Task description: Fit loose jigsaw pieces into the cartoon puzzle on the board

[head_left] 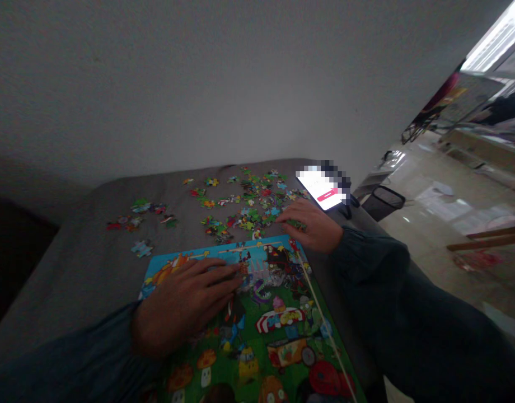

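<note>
A picture board (282, 336) with colourful cartoon figures lies in front of me on the grey cloth. My left hand (194, 296) rests flat on its upper left part, fingers stretched out and holding nothing. Beyond the board's far edge, loose jigsaw pieces (251, 215) are spread in a loose heap. My right hand (310, 224) reaches over the right side of that heap, its fingers bent and apart from the thumb. Some pieces show in the gap between them, and I see none held. Part of the board is hidden under my left hand and forearm.
A smaller group of jigsaw pieces (144, 207) lies at the left, with a pale blue piece (142, 248) nearer me. A lit phone (322, 187) leans at the back right. The grey table covering (89, 246) meets a wall (224, 84). Tiled floor (425, 196) shows at right.
</note>
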Motion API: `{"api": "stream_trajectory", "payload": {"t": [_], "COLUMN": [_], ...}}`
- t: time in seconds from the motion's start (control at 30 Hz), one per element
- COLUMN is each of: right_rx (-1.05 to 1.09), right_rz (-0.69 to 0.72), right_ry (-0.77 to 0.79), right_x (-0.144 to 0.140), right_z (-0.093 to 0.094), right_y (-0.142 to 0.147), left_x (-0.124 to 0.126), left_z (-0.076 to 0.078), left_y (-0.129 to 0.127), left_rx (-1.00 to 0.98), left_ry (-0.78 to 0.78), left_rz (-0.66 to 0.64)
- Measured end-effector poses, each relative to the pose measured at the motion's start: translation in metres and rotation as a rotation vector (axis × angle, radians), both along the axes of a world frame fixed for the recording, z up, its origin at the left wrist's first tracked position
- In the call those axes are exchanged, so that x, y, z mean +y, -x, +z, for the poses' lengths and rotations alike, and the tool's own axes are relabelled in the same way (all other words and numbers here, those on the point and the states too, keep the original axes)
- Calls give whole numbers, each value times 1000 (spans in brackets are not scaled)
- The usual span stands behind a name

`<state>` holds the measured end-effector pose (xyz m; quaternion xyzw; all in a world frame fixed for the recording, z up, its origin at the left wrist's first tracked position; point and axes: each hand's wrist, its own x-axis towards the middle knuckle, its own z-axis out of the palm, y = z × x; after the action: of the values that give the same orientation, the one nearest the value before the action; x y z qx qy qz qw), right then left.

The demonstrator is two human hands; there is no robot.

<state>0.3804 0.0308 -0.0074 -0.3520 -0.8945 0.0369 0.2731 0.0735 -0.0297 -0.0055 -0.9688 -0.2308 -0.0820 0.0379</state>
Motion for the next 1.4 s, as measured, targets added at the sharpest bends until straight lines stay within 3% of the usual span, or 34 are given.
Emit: {"api": "stream_trajectory", "payload": {"t": [0.4,0.67,0.8,0.93,1.1,1.4], "right_rx": [27,321,252,27,-167,-140], "right_rz": [-19,-354,-438,-421,-345,-318], "right_ry": [-22,-207,-240,-162,4,139], "right_x": [0,6,17,23,21,26], "right_z": [0,10,8,2,-4,-21], "right_y": [0,-14,-33,-42,-33,-21], "left_x": [0,3,4,5,7,8], "left_z": [1,-3,-4,-7,-11,-10], "left_y": [1,6,7,7,10,13], "left_rx": [-103,-140,-170,-166,-170,-200], "left_ry": [28,-4,-36,-48,-37,-61], "left_rz": [36,113,107,109,123,120]}}
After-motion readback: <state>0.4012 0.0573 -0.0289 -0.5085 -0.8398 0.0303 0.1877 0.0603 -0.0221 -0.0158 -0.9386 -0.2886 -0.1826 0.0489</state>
